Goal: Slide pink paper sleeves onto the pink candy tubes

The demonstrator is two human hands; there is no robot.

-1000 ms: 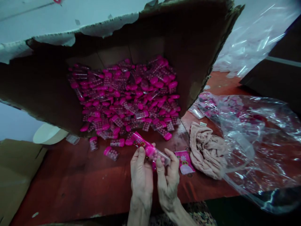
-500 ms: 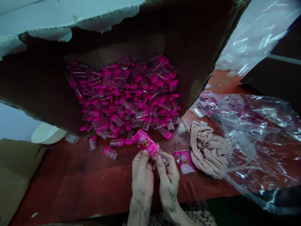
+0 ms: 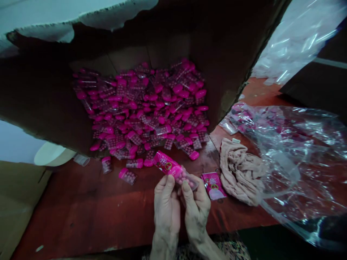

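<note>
My left hand and my right hand are raised side by side over the red table, fingers closed on one small clear candy container with a pink cap. A pink printed label is wrapped round its upper end. Behind them a big cardboard box lies on its side, spilling a heap of the same pink-capped containers. A few loose containers lie on the table in front of it.
Pink labels lie right of my hands, next to a crumpled beige cloth. A large clear plastic bag with more containers fills the right side. A white bowl and brown cardboard are on the left.
The label has gone from opened out wide to wrapped closer round the container. My hands have shifted slightly right and down in view.
</note>
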